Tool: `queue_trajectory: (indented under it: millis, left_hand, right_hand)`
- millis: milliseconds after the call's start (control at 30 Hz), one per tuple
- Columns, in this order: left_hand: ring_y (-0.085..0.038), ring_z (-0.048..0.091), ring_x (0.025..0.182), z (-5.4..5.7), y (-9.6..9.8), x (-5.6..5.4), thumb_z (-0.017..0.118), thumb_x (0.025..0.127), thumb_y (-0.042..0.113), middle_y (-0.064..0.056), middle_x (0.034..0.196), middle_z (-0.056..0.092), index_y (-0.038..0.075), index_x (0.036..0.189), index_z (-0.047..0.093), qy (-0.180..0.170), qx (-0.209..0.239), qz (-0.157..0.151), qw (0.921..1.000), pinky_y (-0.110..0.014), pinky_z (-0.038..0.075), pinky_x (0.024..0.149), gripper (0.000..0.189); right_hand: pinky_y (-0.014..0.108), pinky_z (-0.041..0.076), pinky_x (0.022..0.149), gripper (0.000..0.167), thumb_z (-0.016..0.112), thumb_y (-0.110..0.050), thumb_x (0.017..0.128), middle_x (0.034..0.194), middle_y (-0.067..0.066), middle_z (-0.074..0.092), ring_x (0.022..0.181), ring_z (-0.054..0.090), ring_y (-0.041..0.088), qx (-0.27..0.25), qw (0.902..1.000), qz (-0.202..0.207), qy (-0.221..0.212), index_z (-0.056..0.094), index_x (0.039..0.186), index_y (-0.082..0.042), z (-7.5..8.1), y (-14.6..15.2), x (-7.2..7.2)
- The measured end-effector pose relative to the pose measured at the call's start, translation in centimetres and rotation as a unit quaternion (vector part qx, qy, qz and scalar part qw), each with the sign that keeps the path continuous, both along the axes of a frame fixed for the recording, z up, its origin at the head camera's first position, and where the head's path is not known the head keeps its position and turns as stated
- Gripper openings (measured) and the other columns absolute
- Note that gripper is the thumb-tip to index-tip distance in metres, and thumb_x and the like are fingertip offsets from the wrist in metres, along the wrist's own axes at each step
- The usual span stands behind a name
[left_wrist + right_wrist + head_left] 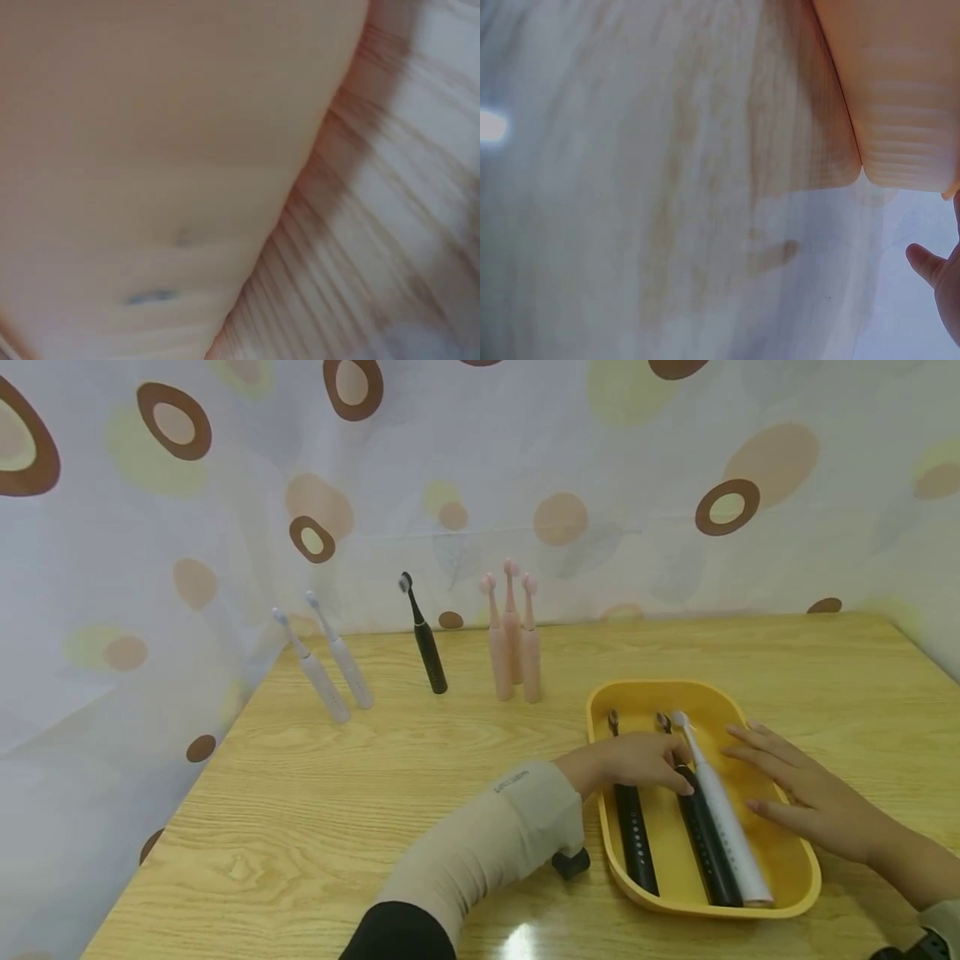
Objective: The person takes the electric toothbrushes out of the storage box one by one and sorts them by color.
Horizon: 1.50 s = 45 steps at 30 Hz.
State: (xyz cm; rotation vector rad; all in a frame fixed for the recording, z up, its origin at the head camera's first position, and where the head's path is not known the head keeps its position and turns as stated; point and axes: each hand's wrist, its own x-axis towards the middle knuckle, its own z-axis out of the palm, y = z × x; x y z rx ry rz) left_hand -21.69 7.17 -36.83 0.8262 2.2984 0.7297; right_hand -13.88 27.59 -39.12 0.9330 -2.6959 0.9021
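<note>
A slim black electric toothbrush lies in a shallow yellow tray with rounded corners, its neck pinched between the thumb and curled fingers of the left hand. A white electric toothbrush lies close along its right side, and a second black toothbrush lies apart near the tray's left wall. The right hand is at the tray's right rim, its fingers straight and spread apart, holding nothing. Beyond, on the wood-grain counter, stand three pale-pink toothbrushes grouped together, one black toothbrush to their left, and two white toothbrushes farther left. A white sheet with brown and yellow ovals hangs behind.
</note>
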Motion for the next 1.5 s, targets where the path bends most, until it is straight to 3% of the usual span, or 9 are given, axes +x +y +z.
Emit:
queue_trajectory:
  millis: [167,500,700,933,1033,1167,1267,1333,1500]
  left_hand:
    - [-0.001,0.046,0.099,0.0,0.4,0.0,0.06,0.08,0.028,0.01,0.113,0.051,0.023,0.119,0.049,0.026,-0.041,-0.029,0.9984,-0.012,0.036,0.074,0.041]
    - [0.001,0.035,0.112,-0.1,1.1,-0.1,0.052,0.085,0.035,0.011,0.126,0.041,0.03,0.131,0.036,0.064,-0.134,-0.084,0.9853,-0.012,0.029,0.086,0.049]
    - [0.002,0.038,0.109,-0.1,1.0,0.1,0.051,0.086,0.035,0.012,0.123,0.043,0.029,0.128,0.039,0.067,-0.14,-0.08,0.9846,-0.012,0.031,0.083,0.044]
    - [-0.001,0.047,0.078,0.0,0.8,0.3,0.051,0.086,0.032,0.014,0.095,0.052,0.024,0.109,0.054,0.079,-0.129,-0.067,0.9862,-0.014,0.037,0.063,0.025]
    - [0.001,0.047,0.081,0.0,0.8,0.3,0.051,0.086,0.033,0.016,0.097,0.052,0.026,0.11,0.055,0.083,-0.134,-0.071,0.985,-0.013,0.037,0.065,0.026]
    - [0.001,0.048,0.085,-0.1,0.8,0.2,0.052,0.085,0.033,0.015,0.105,0.052,0.026,0.114,0.053,0.062,-0.112,-0.052,0.9905,-0.013,0.037,0.067,0.029]
    - [0.0,0.05,0.081,-0.3,0.7,0.1,0.054,0.085,0.03,0.014,0.105,0.052,0.025,0.113,0.051,0.035,-0.076,-0.035,0.9959,-0.014,0.038,0.064,0.029]
    - [0.0,0.05,0.082,-0.4,0.6,0.0,0.056,0.084,0.028,0.013,0.108,0.051,0.024,0.114,0.051,0.018,-0.049,-0.029,0.9982,-0.013,0.038,0.064,0.031]
    - [-0.004,0.048,0.083,-0.1,0.1,0.0,0.061,0.081,0.021,0.008,0.097,0.052,0.021,0.113,0.051,-0.012,0.037,-0.033,0.9987,-0.016,0.04,0.063,0.033]
  right_hand:
    - [0.051,0.001,0.099,0.051,0.058,-0.003,0.079,0.138,0.015,0.021,0.129,0.0,0.017,-0.005,0.9998,-0.006,-0.017,0.04,0.126,-0.003,0.0,-0.1,0.2]
    - [0.056,0.0,0.097,0.051,0.059,-0.004,0.078,0.14,0.01,0.019,0.129,0.0,0.015,-0.005,1.0,-0.002,-0.008,0.04,0.126,-0.003,0.0,0.0,0.1]
    - [0.052,0.0,0.099,0.052,0.059,-0.004,0.078,0.139,0.012,0.02,0.128,0.0,0.013,-0.003,0.9999,-0.005,-0.012,0.04,0.126,-0.003,0.0,-0.1,0.1]
    - [0.037,-0.001,0.102,0.052,0.06,-0.003,0.077,0.14,0.009,0.021,0.128,0.001,0.014,0.003,1.0,0.0,-0.001,0.04,0.126,-0.004,0.0,0.0,0.0]
    - [0.03,-0.001,0.101,0.053,0.06,-0.004,0.077,0.14,0.006,0.02,0.129,0.001,0.014,0.009,0.9999,-0.004,0.002,0.04,0.126,-0.005,0.0,0.0,0.0]
    - [0.037,-0.001,0.102,0.052,0.06,-0.004,0.078,0.14,0.006,0.02,0.128,0.0,0.014,0.006,1.0,-0.003,0.001,0.041,0.126,-0.004,0.0,0.0,0.0]
    - [0.054,0.0,0.098,0.052,0.059,-0.003,0.078,0.14,0.009,0.02,0.128,0.0,0.013,-0.002,1.0,-0.002,-0.008,0.04,0.126,-0.003,0.0,0.0,0.1]
    - [0.058,0.001,0.096,0.052,0.059,-0.003,0.078,0.14,0.011,0.02,0.128,-0.001,0.013,-0.006,0.9998,-0.004,-0.016,0.04,0.127,-0.003,0.0,-0.1,0.1]
    - [0.063,0.001,0.091,0.053,0.058,-0.003,0.078,0.14,0.013,0.019,0.128,-0.001,0.012,-0.011,0.9997,-0.003,-0.022,0.038,0.128,-0.003,0.2,-0.2,0.1]
